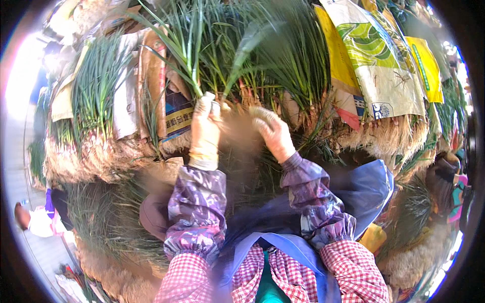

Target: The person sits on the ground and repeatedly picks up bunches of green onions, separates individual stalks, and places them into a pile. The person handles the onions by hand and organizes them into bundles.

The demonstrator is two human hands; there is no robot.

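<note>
My left hand [206,123], in a pale thin glove, is shut on a green onion stalk [195,81] near its lower end. The long leaves of that stalk fan upward. A second blurred leaf [242,55] rises just right of this hand; whether it is held too, I cannot tell. My right hand [272,130] is to the right, with its fingers bent and slightly apart and nothing visible between them. Behind both hands stands a dense row of green onions [261,72], with reddish-white lower stems. A brown blur covers the space between the hands.
Left is another bundle of green onions [96,91] beside folded woven sacks [151,79]. Printed sacks [382,64] cover the bundles on the right, with pale roots [382,132] hanging below. More onions [94,216] lie beside my legs. A dark blue covering [360,189] drapes my right knee.
</note>
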